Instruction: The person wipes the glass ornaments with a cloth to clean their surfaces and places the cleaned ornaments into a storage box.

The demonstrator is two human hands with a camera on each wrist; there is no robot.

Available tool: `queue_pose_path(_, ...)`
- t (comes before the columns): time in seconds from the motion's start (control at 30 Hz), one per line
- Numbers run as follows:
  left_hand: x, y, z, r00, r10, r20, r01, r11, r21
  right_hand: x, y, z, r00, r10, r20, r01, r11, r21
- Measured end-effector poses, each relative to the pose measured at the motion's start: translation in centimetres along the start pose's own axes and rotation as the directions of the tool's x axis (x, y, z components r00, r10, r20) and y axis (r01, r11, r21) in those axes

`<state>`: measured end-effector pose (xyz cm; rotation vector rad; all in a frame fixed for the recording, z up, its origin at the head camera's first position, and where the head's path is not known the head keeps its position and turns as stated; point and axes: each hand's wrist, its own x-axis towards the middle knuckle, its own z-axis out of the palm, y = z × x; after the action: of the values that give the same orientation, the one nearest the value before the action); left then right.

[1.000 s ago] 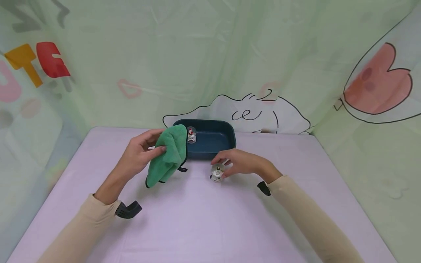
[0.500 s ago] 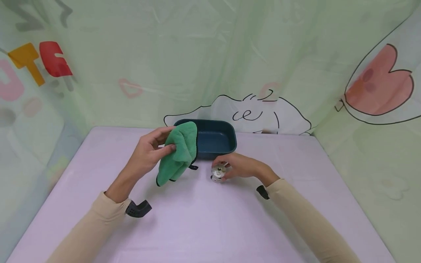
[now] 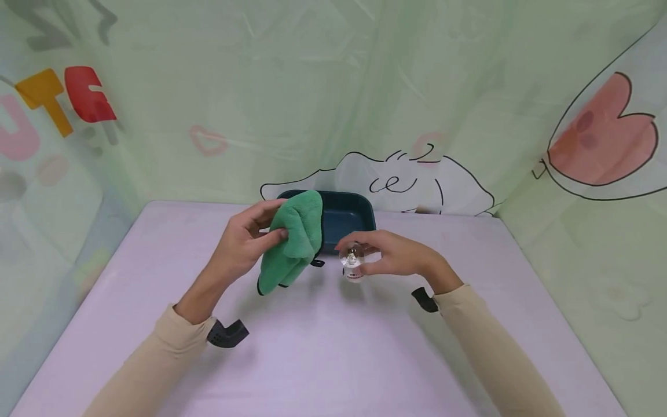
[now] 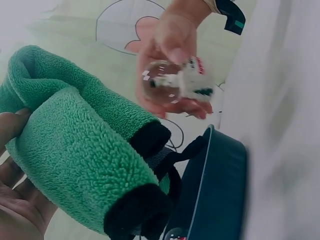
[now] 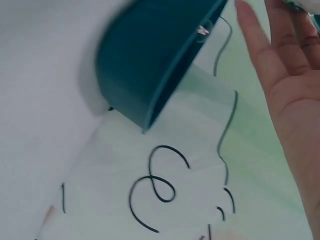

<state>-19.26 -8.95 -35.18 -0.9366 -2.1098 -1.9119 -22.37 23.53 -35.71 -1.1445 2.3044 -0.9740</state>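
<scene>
A folded green towel with black edging is pinched in my left hand, thumb in front, held up before the dark blue bin. My right hand grips a small snow globe with a white base, raised slightly above the table at the bin's near right corner. In the left wrist view that snow globe lies sideways across the fingers, clear dome toward the towel. A second snow globe shows inside the bin in the right wrist view; the towel hides it from the head view.
A pale lilac table lies under both arms, with the bin near its far edge. Printed green curtains hang behind and at both sides. A black wrist device sits at the left cuff, another at the right.
My left hand has moved right with the towel, covering the snow globe in the bin. My right hand has closed around the other snow globe and lifted it off the table.
</scene>
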Motion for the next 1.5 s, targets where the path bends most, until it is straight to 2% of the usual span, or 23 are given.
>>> queue_pose_path(0.2, -0.1, 0.1, 0.4, 1.0, 0.005, -0.015, -0.005, 1.0, -0.014, -0.3, -2.4, -0.6, 0.993, -0.064, -0.098, 0.061, 0.998, -0.031)
queue_pose_path(0.37, 0.0, 0.3, 1.1, 0.999, 0.028, -0.042, -0.029, 0.999, -0.031, -0.1, -4.6, -0.6, 0.967, -0.1, -0.233, 0.074, 0.99, -0.117)
queue_pose_path(0.5, 0.1, 0.3, 1.8, 0.996, 0.045, -0.073, -0.048, 0.998, -0.036, 0.4, -6.2, -0.2, 0.924, -0.099, -0.371, 0.056, 0.991, -0.124)
queue_pose_path(0.6, 0.3, 0.3, 2.3, 0.995, 0.053, -0.087, -0.057, 0.998, -0.037, 0.8, -6.8, 0.2, 0.878, -0.163, -0.45, 0.106, 0.983, -0.15)
queue_pose_path(0.73, 0.3, 0.4, 2.6, 0.994, 0.051, -0.097, -0.055, 0.998, -0.038, 1.3, -7.2, 0.3, 0.821, -0.27, -0.504, 0.176, 0.958, -0.226)
queue_pose_path(0.83, 0.3, 0.7, 2.8, 0.995, 0.043, -0.094, -0.046, 0.998, -0.039, 1.5, -7.3, 0.3, 0.801, -0.321, -0.506, 0.232, 0.945, -0.232)
queue_pose_path(1.03, 0.2, 1.2, 2.9, 0.997, 0.043, -0.071, -0.047, 0.997, -0.062, 2.1, -7.5, 0.6, 0.779, -0.385, -0.495, 0.32, 0.923, -0.214)
queue_pose_path(1.23, 0.1, 1.4, 2.8, 1.0, 0.016, -0.012, -0.016, 0.999, -0.038, 2.6, -7.7, 0.8, 0.762, -0.342, -0.551, 0.285, 0.94, -0.189)
queue_pose_path(1.33, 0.1, 1.3, 2.7, 1.0, 0.019, 0.023, -0.018, 0.998, -0.057, 2.7, -7.9, 0.7, 0.753, -0.314, -0.579, 0.269, 0.949, -0.164)
queue_pose_path(1.4, 0.1, 1.2, 2.8, 0.999, 0.028, 0.028, -0.026, 0.997, -0.077, 2.7, -7.9, 0.6, 0.755, -0.306, -0.58, 0.272, 0.951, -0.148)
queue_pose_path(1.5, 0.1, 0.9, 2.8, 0.999, 0.044, 0.006, -0.043, 0.995, -0.095, 2.6, -8.0, 0.4, 0.78, -0.305, -0.546, 0.298, 0.949, -0.103)
